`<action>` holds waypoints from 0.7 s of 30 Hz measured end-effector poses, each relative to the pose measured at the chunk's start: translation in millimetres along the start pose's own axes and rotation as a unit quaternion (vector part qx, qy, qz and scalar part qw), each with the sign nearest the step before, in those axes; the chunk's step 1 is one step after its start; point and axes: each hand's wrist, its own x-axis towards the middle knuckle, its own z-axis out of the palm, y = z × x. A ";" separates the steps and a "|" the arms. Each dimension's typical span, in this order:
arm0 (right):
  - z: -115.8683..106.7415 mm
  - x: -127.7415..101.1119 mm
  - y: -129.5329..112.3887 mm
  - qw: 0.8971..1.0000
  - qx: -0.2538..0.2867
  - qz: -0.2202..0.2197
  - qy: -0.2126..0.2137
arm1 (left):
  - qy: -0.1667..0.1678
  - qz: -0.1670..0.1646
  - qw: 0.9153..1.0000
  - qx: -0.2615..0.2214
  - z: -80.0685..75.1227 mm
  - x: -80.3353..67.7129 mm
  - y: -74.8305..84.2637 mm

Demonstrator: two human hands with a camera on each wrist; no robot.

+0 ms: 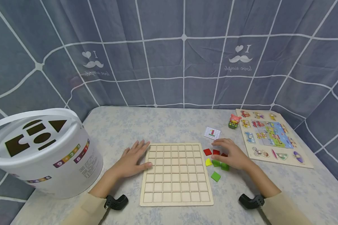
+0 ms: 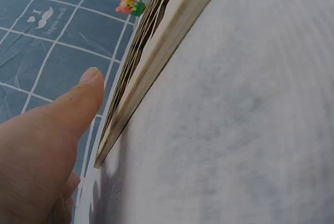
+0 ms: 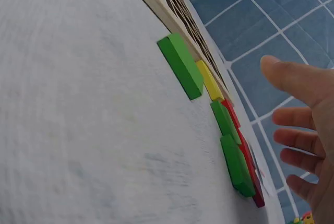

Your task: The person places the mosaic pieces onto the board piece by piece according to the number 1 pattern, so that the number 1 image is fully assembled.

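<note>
A square wooden grid board (image 1: pixel 176 178) with shallow cells lies flat in front of me. My left hand (image 1: pixel 133 161) rests at its left edge, fingers spread and the thumb reaching over the rim. On the right, my right hand (image 1: pixel 231 153) is over a small group of coloured square tiles, fingers extended and gripping nothing. The group has red tiles (image 1: pixel 207 152), a yellow tile (image 1: pixel 208 162) and green tiles (image 1: pixel 215 176); the hand partly hides some of them in the head view. In the right wrist view a green tile (image 3: pixel 181 66) lies close to the board's edge.
A small card (image 1: pixel 212 133) with a printed coloured pattern lies behind the tiles. Beyond it stands a pink and green figurine (image 1: pixel 234 121). A wooden picture puzzle (image 1: pixel 281 161) is at the far right. A large white bucket (image 1: pixel 70 175) with shape holes in its lid stands left.
</note>
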 end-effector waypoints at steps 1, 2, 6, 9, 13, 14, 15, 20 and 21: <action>1.1 -0.6 0.0 1.000 0.002 -0.005 -0.001 | 0.001 0.000 1.000 0.000 0.8 0.1 -0.2; 2.0 -1.1 -0.1 1.000 0.002 -0.009 -0.002 | 0.003 0.001 1.000 0.000 1.5 0.1 -0.5; 5.7 -2.0 1.2 0.999 0.009 -0.034 -0.004 | 0.001 -0.002 1.000 -0.005 4.1 -0.4 -1.5; 8.6 -2.9 2.6 0.999 0.018 -0.045 -0.002 | -0.002 -0.004 1.000 -0.012 6.6 -1.6 -2.9; 11.9 -3.7 3.3 0.998 0.030 -0.050 -0.004 | -0.006 0.002 1.000 -0.005 8.7 -1.9 -6.3; 12.5 -3.9 3.3 0.998 0.032 -0.050 -0.005 | -0.005 0.005 1.000 -0.002 9.0 -1.8 -7.2; 12.9 -4.2 3.2 0.998 0.034 -0.050 -0.007 | -0.004 0.007 1.000 -0.001 9.1 -1.7 -7.9; 14.0 -4.7 3.1 0.998 0.044 -0.050 -0.011 | 0.003 0.015 1.000 -0.005 9.7 -0.9 -9.4; 14.1 -4.6 2.9 0.998 0.046 -0.051 -0.013 | 0.003 0.015 1.000 -0.006 9.9 -1.0 -9.2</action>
